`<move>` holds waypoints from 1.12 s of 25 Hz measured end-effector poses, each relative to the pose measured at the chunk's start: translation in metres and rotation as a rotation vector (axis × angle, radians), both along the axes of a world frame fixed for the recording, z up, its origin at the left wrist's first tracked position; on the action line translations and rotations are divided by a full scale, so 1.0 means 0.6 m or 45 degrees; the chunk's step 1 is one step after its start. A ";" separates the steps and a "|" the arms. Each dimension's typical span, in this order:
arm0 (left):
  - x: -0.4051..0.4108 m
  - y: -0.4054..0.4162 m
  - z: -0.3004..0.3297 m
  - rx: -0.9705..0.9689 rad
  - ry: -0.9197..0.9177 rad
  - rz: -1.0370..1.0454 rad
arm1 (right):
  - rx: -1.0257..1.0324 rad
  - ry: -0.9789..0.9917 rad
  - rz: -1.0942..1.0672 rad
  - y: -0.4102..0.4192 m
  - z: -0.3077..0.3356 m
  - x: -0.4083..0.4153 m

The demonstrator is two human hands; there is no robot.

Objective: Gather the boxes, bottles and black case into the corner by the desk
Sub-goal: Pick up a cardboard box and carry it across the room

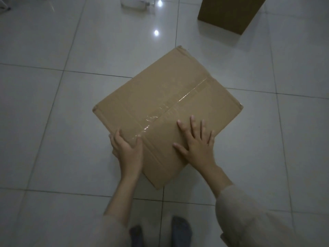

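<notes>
A large brown cardboard box [165, 97], sealed with clear tape across its top, sits on the white tiled floor in the middle of the view, turned corner-on to me. My left hand [127, 148] grips its near left edge, thumb on top and fingers curled over the side. My right hand [197, 141] lies flat on the box's top near the right edge, fingers spread and straight. A second brown cardboard box [231, 13] stands at the top right, partly cut off by the frame.
A clear plastic bottle or container [135, 2] lies on the floor at the top edge, mostly out of view. My two feet [158, 232] in dark socks stand just behind the box. Glossy floor tiles [53, 104] stretch on all sides.
</notes>
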State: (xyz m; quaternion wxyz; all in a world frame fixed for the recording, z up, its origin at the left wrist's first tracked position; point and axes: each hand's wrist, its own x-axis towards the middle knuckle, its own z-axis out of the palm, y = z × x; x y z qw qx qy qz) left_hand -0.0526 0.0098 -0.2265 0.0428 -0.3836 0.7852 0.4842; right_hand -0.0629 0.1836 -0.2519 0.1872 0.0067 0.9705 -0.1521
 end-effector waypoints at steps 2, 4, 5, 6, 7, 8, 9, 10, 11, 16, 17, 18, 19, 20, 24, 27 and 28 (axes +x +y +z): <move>-0.022 -0.027 -0.007 -0.020 0.010 -0.063 | -0.043 0.012 -0.132 -0.060 -0.019 0.030; -0.037 -0.038 -0.012 -0.068 -0.028 -0.116 | -0.044 0.054 -0.258 -0.120 -0.024 0.054; -0.041 -0.042 -0.014 -0.103 -0.072 -0.164 | -0.028 0.041 -0.314 -0.143 -0.020 0.062; -0.043 -0.047 -0.018 -0.144 -0.118 -0.232 | 0.018 0.033 -0.351 -0.160 -0.013 0.065; -0.047 -0.056 -0.023 -0.190 -0.155 -0.302 | 0.048 0.029 -0.352 -0.172 -0.006 0.064; -0.053 -0.068 -0.027 -0.233 -0.182 -0.361 | 0.077 0.011 -0.327 -0.178 -0.003 0.063; -0.060 -0.083 -0.032 -0.272 -0.200 -0.411 | 0.086 0.033 -0.274 -0.178 0.002 0.062; -0.071 -0.099 -0.034 -0.303 -0.217 -0.454 | 0.095 0.071 -0.230 -0.169 0.009 0.057; -0.084 -0.116 -0.033 -0.326 -0.238 -0.495 | 0.133 0.169 -0.185 -0.152 0.011 0.047; -0.110 -0.158 -0.020 -0.289 -0.325 -0.405 | 0.138 -0.018 -0.311 0.002 0.017 -0.073; -0.104 -0.155 -0.023 -0.203 -0.329 -0.300 | 0.095 -0.029 -0.405 0.026 0.019 -0.096; -0.095 -0.152 -0.027 -0.117 -0.316 -0.208 | 0.004 -0.052 -0.485 0.040 0.015 -0.112; -0.086 -0.149 -0.031 -0.053 -0.284 -0.156 | -0.109 -0.067 -0.531 0.047 0.014 -0.120; -0.078 -0.148 -0.032 -0.006 -0.239 -0.136 | -0.211 -0.071 -0.551 0.050 0.010 -0.122; -0.072 -0.156 0.003 -0.043 -0.120 -0.174 | -0.388 -0.027 -0.557 0.055 0.039 -0.122; -0.090 -0.164 0.070 -0.167 -0.062 -0.183 | -0.479 0.036 -0.561 0.060 0.094 -0.137; -0.101 -0.165 0.102 -0.195 -0.054 -0.198 | -0.496 0.057 -0.579 0.063 0.122 -0.150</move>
